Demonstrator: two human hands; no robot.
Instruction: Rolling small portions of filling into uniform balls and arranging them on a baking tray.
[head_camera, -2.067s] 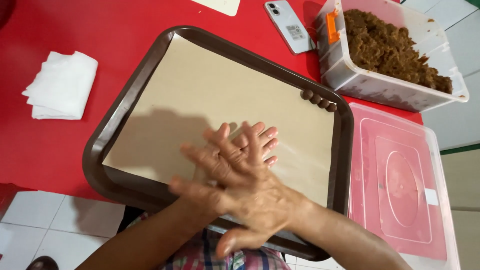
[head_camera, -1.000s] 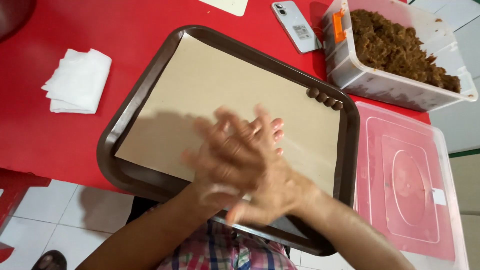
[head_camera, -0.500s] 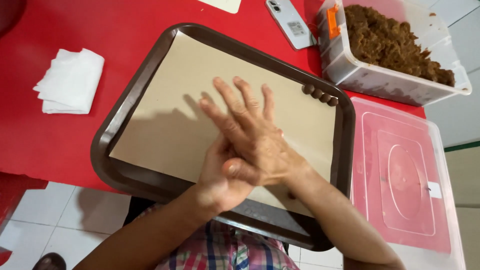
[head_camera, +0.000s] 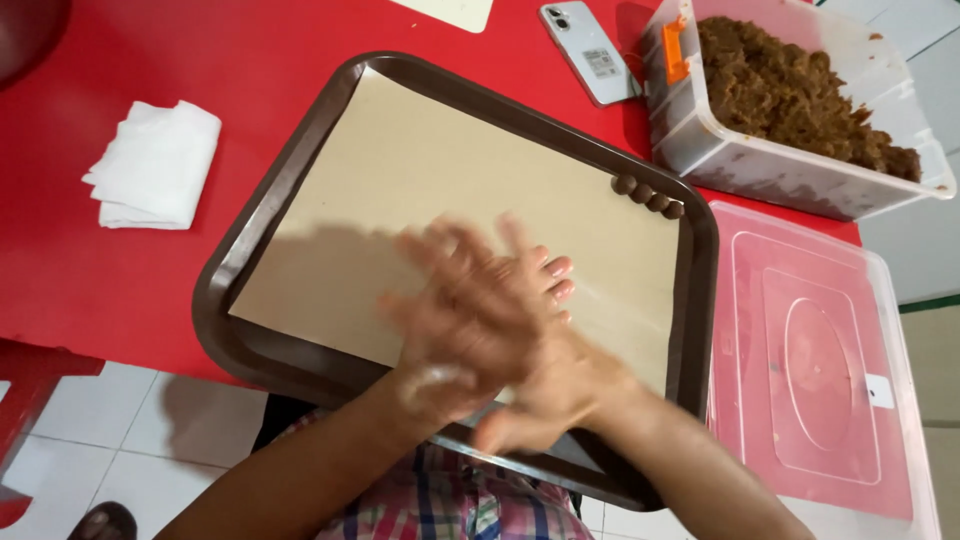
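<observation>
Pressing palms together, fingers spread: left hand, right hand | over tray | balls, tub beyond

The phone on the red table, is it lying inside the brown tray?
No, the phone lies on the red table beyond the far rim of the brown tray, outside it.

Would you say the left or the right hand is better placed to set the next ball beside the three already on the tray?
Probably the right hand: it lies nearer the three balls in the tray's far right corner, while the left hand lies across it, farther away.
</observation>
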